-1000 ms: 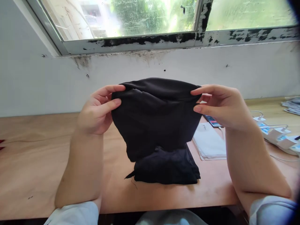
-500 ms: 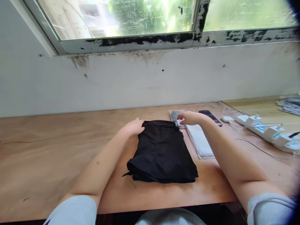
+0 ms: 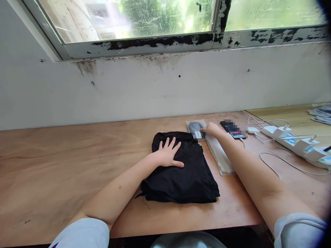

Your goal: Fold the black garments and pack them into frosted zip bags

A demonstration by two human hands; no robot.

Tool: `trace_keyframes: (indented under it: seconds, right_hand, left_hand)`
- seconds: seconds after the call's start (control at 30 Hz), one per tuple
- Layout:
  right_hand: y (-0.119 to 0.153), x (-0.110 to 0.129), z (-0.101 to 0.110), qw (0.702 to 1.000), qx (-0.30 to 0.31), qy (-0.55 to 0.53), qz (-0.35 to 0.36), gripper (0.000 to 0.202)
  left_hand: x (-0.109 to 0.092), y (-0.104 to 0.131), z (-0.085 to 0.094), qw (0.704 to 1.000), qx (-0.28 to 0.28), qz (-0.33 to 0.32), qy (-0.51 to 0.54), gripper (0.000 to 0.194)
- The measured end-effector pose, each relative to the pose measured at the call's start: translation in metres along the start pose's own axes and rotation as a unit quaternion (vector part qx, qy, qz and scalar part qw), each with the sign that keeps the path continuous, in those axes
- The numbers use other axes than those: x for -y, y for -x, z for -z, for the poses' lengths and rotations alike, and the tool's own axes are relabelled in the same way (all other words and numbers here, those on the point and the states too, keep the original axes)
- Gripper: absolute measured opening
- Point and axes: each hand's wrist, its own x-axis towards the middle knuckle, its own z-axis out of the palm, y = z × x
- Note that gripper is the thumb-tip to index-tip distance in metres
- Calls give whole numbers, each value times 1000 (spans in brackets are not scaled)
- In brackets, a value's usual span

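Folded black cloth (image 3: 181, 172) lies centre frame on the wooden worktop (image 3: 64, 165); left hand (image 3: 168, 155) flat on its upper part, grip spread wide, palm down, holding nothing; right hand (image 3: 212, 130) just right of the cloth's far corner, fingertips touching a small clear packet (image 3: 196, 129); grip loosely curled, not visibly pinching; stack of clear bags (image 3: 219, 155) beside it; phone (image 3: 232, 129) and power strip (image 3: 297, 141) at right.
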Motion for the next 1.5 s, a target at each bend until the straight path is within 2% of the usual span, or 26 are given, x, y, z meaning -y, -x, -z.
trace_keyframes:
  seconds: [0.1, 0.2, 0.37, 0.47, 0.57, 0.63, 0.73, 0.8, 0.87, 0.97, 1.07, 1.13, 1.23, 1.33, 1.43, 1.5]
  right_hand:
    - [0, -1, -3, 994, 5, -98, -52, 18]
    - [2, 0, -6, 982, -20, -183, -44, 15]
    - [4, 10, -3, 958, -75, -276, 1, 25]
    - [7, 20, 4, 918, -108, -378, 50, 30]
    - [14, 34, 10, 858, -120, -494, 67, 33]
    - [20, 45, 14, 818, -101, -564, 52, 31]
    - [33, 64, 16, 768, -14, -641, -1, 16]
    - [44, 77, 12, 738, 48, -672, -35, 5]
    - [58, 89, 1, 720, 84, -686, -52, 5]
    - [79, 102, -26, 722, 76, -684, -71, 10]
    - [96, 108, -51, 718, 108, -680, -106, 18]
    - [104, 109, -60, 735, 135, -658, -93, 20]
    - [112, 108, -68, 784, 137, -602, -67, 21]
    - [118, 107, -75, 821, 73, -564, -55, 29]
    - [122, 106, -82, 828, 8, -560, -10, 37]
    - [125, 103, -85, 842, -47, -536, 45, 39]
  left_hand:
    - [-5, 6, 3, 1000, -5, 12, -7, 126]
    - [-10, 11, 3, 999, 9, 39, 10, 122]
    - [-8, 6, -4, 995, 27, 83, 46, 105]
    - [-3, 1, -7, 995, 9, 90, 51, 101]
    - [3, -6, -13, 993, -26, 104, 42, 99]
    - [8, -12, -17, 991, -57, 115, 41, 96]
    - [15, -22, -23, 983, -123, 128, 38, 89]
    - [19, -26, -26, 975, -172, 132, 47, 83]
    - [22, -29, -28, 961, -227, 136, 79, 82]
    - [23, -28, -28, 926, -324, 139, 134, 92]
    - [22, -25, -26, 905, -393, 125, 106, 97]
    - [22, -24, -25, 918, -383, 91, 54, 90]
    - [25, -26, -26, 947, -320, 6, 16, 71]
    - [33, -31, -29, 954, -293, -59, 36, 62]
    - [41, -39, -35, 949, -297, -87, 62, 57]
    - [45, -43, -38, 942, -314, -94, 77, 56]
